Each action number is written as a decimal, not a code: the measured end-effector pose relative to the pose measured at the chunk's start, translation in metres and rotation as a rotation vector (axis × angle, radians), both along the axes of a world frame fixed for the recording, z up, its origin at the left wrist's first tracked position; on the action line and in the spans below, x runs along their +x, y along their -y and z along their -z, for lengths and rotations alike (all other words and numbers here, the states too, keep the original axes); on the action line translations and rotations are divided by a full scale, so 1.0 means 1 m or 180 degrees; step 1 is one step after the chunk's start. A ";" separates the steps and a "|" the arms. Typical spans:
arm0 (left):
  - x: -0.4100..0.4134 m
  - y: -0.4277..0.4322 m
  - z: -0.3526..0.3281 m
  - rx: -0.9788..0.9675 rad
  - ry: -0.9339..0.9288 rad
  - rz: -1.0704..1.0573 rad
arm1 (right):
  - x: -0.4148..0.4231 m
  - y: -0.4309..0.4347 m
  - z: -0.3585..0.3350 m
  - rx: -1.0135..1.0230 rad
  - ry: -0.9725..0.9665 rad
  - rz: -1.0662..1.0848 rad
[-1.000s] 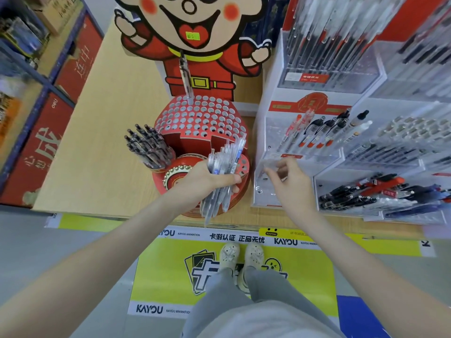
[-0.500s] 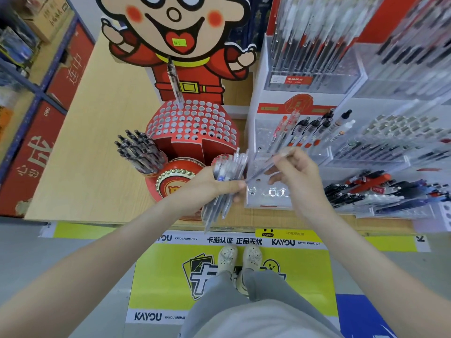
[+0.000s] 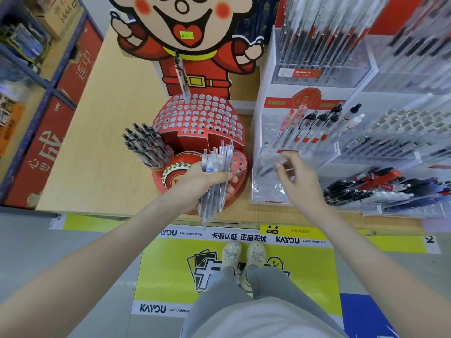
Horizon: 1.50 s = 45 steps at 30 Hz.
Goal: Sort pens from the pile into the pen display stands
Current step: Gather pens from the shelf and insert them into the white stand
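While the slim clear plastic pen (image 3: 269, 168) slants in the right hand's (image 3: 299, 182) pinch, its tip should find a front hole of the clear acrylic tiered stand (image 3: 267, 200), then drop straight. At nine o'clock, the left hand (image 3: 201, 179) clutches a bundle of clear pens (image 3: 216, 167) against the red round perforated stand (image 3: 195, 118). Upright red-banded pens (image 3: 305, 130) at twelve o'clock crowd the reach.

Red round stand (image 3: 199, 118), white-dotted hole pattern. Bench (image 3: 97, 152) pale wood grain. Clear pen bundle (image 3: 216, 176). Floor mat (image 3: 305, 276) yellow, black lettering.
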<state>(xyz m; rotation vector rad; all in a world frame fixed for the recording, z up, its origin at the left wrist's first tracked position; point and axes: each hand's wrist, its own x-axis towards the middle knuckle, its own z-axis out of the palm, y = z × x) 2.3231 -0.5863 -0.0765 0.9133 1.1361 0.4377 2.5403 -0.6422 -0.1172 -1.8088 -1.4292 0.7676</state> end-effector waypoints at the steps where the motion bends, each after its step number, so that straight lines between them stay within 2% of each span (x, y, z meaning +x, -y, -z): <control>1: 0.000 0.000 0.001 0.0022 -0.0059 0.0006 | 0.000 0.000 -0.001 -0.0041 0.0085 -0.0110; 6: 0.000 -0.002 0.004 0.0026 -0.0102 0.0043 | -0.007 -0.002 0.015 -0.0273 0.0279 -0.0498; 14: 0.008 0.002 0.003 0.0079 -0.0194 0.0333 | -0.019 -0.012 0.022 -0.0650 0.0383 -0.0095; 17: 0.009 0.001 0.001 0.0067 -0.0160 0.0365 | -0.019 -0.006 0.013 -0.0587 0.0413 0.0155; 20: 0.011 0.001 -0.001 0.0200 -0.0197 0.0665 | -0.023 0.003 -0.011 -0.0296 -0.0216 0.0321; 22: 0.015 0.003 -0.002 0.0309 -0.0137 0.0973 | -0.031 0.003 -0.026 -0.0378 -0.0930 0.0121; 24: 0.020 0.005 -0.004 0.0312 -0.0041 0.1118 | -0.037 0.000 -0.033 -0.0529 -0.1354 0.0023; 28: 0.023 0.005 -0.006 0.0300 0.0015 0.1136 | -0.029 -0.003 -0.040 -0.0523 -0.1788 0.0175; 31: 0.018 0.003 -0.004 0.0165 0.0025 0.0922 | -0.012 -0.002 -0.044 -0.0199 -0.2341 0.0570; 37: 0.008 0.002 0.002 0.0101 -0.0250 0.0519 | 0.007 0.007 -0.032 0.0310 -0.1708 0.0757; 45: -0.001 0.001 0.004 0.0150 -0.0184 0.0136 | -0.007 0.012 0.000 0.0061 -0.0524 0.0036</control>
